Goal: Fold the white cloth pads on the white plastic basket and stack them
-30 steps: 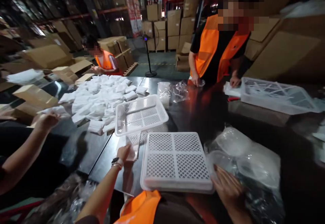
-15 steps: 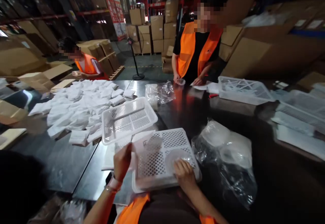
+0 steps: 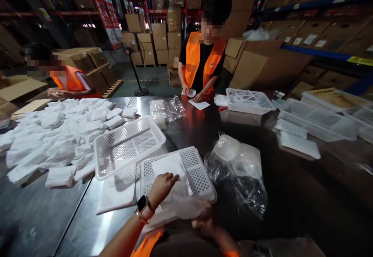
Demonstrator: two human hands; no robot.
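A white mesh basket (image 3: 201, 171) lies bottom-up in front of me, with a white paper sheet (image 3: 169, 165) on top. Above the sheet is my left hand (image 3: 163, 187), with a watch at the wrist and its fingers curled together; whatever they pinch is hidden. At the basket's near edge, my right hand (image 3: 204, 217) is closed on a translucent plastic bowl (image 3: 186, 207), both smeared by motion. White sheets (image 3: 113, 198) are stacked left of the basket, and a second, upright mesh basket (image 3: 101, 171) stands behind them.
Folded white packets (image 3: 64, 132) form a heap at left. A clear bag of bowls (image 3: 247, 159) lies at right, another clear bag (image 3: 167, 108) farther back. A co-worker (image 3: 201, 66) handles paper across the table; another person (image 3: 70, 80) is at far left. More baskets (image 3: 317, 117) stand at right.
My right hand has drawn the plastic bowl off the basket toward my body. My left hand has moved right, over the white sheet now lying on the basket. The view has turned right.
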